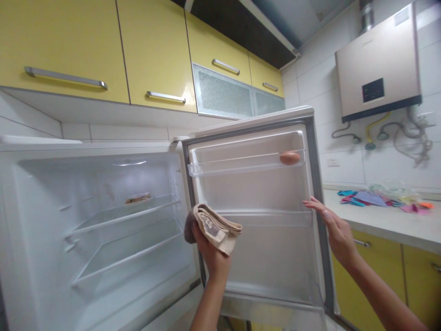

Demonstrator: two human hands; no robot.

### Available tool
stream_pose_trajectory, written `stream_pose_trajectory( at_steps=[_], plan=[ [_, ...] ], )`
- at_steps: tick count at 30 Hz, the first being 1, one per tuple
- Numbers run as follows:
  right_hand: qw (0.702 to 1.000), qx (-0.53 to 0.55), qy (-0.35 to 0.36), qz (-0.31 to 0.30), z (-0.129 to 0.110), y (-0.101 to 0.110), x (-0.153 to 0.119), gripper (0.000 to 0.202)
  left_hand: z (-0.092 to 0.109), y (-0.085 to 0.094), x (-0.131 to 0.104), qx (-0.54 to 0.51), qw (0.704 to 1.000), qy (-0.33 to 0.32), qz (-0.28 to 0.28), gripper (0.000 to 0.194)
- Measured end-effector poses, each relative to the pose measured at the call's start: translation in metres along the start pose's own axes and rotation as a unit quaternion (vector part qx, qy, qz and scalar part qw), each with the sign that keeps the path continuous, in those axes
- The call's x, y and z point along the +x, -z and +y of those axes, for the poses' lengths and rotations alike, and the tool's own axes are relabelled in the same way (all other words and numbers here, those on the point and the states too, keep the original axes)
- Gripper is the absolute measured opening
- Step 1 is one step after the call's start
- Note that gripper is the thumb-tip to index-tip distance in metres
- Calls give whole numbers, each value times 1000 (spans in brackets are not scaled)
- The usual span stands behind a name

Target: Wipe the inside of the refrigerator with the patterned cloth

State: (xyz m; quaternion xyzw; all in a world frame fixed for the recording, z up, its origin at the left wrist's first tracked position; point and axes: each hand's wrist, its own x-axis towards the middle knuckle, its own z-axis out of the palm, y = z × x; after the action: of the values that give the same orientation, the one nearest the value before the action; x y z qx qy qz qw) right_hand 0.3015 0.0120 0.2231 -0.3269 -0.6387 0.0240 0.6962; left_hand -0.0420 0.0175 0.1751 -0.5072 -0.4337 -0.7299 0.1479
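Note:
My left hand (pixel 214 258) is closed round a folded cloth (pixel 220 230), beige with a brown-grey side, in front of the open fridge door (pixel 248 188). Stretched out at the door's right edge is my right hand (pixel 336 232); its fingertips lap over the grey seal, and whether they press on it I cannot tell. A brown egg (pixel 290 157) lies at the right end of the upper clear door rack (pixel 237 164). Further down, the door has a middle rack (pixel 265 219) and a bottom rack (pixel 275 312).
Inside the fridge are glass shelves (pixel 129 246), with a small package (pixel 138 198) on the upper one. Yellow cupboards (pixel 155 55) hang above. To the right, colourful cloths or gloves (pixel 374 199) lie on the counter (pixel 344 216) under a water heater (pixel 379 64).

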Motion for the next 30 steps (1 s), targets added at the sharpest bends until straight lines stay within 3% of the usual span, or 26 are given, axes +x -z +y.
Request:
stream_pose_trajectory(
  at_steps=[4,8,12,14,18,23,27,30],
  plan=[
    [1000,-16,22,0,4,1,1,40,13,-3,-7,209,944,-240,-87,75],
    [1000,-11,10,-23,7,7,1,45,49,-25,-12,217,876,-410,-133,57],
    [999,8,-33,-27,11,12,5,52,89,-54,-15,187,788,-565,-159,47],
    [998,8,-43,-43,14,14,8,54,103,-67,-17,170,766,-600,-155,43],
    [995,-2,-54,-78,23,18,17,56,120,-91,-24,151,756,-619,-151,36],
    [994,-39,-68,-82,31,27,24,59,150,-117,-35,194,725,-638,-170,41],
    [990,-62,-88,-89,31,32,27,57,175,-124,-30,237,693,-654,-189,42],
    [990,-64,-83,-90,33,33,27,56,175,-119,-19,204,691,-669,-185,42]
  ],
)
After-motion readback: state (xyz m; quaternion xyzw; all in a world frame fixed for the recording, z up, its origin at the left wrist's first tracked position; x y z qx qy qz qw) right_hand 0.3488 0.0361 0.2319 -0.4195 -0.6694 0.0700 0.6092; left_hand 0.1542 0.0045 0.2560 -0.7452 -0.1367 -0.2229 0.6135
